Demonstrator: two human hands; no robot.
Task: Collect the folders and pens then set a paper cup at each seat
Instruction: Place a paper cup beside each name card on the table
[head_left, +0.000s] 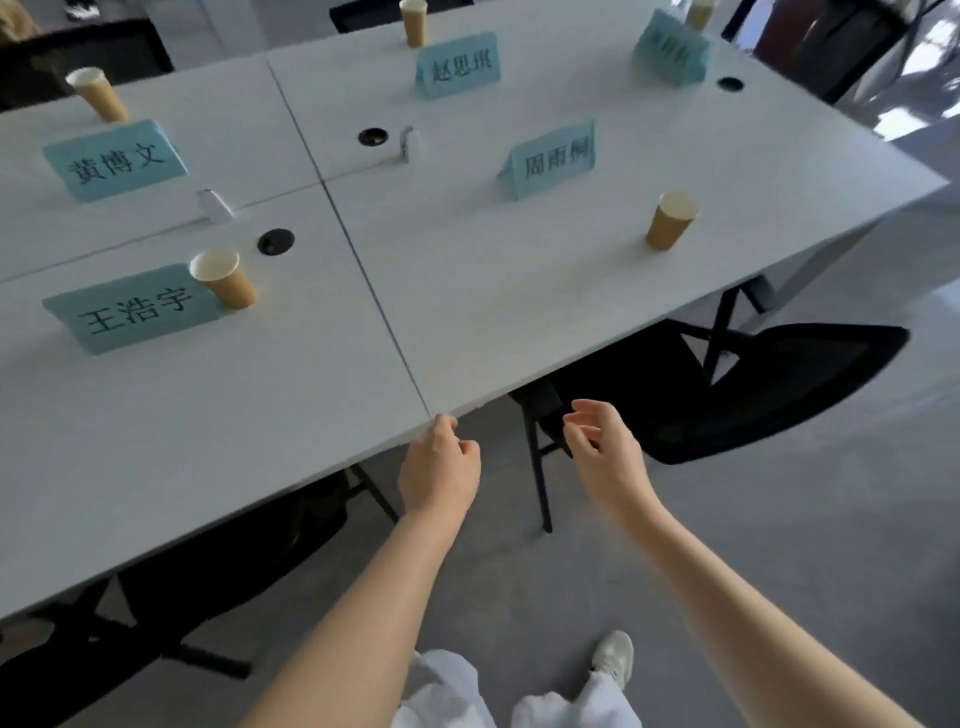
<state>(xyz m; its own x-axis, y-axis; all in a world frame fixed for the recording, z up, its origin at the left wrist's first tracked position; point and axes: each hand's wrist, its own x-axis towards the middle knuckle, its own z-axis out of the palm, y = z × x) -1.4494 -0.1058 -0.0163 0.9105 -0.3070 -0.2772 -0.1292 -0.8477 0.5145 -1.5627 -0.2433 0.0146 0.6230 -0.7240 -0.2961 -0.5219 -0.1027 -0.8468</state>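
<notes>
Nearest the camera, both bare forearms reach forward over white trousers and a pale shoe. The left hand (439, 465) hangs at the white table's near edge (311, 462), fingers loosely curled and holding nothing; the right hand (602, 447) floats just off that edge, fingers relaxed and apart, also without a load.

No folders or pens show on the table, so the collecting looks done. Brown paper cups with white insides stand beyond the hands: one (223, 278) up and to the left of the left hand, touching or just beside a teal name card (132, 309); another (671, 220) up and right of the right hand, near a second teal card (553, 160). Three more cups (97, 93) (414, 22) (698, 13) sit along the far side.

With neither hand carrying a cup, the job seems nearly finished. A sensible check is that every card has one upright cup, set clear of the black cable ports (276, 241).
</notes>
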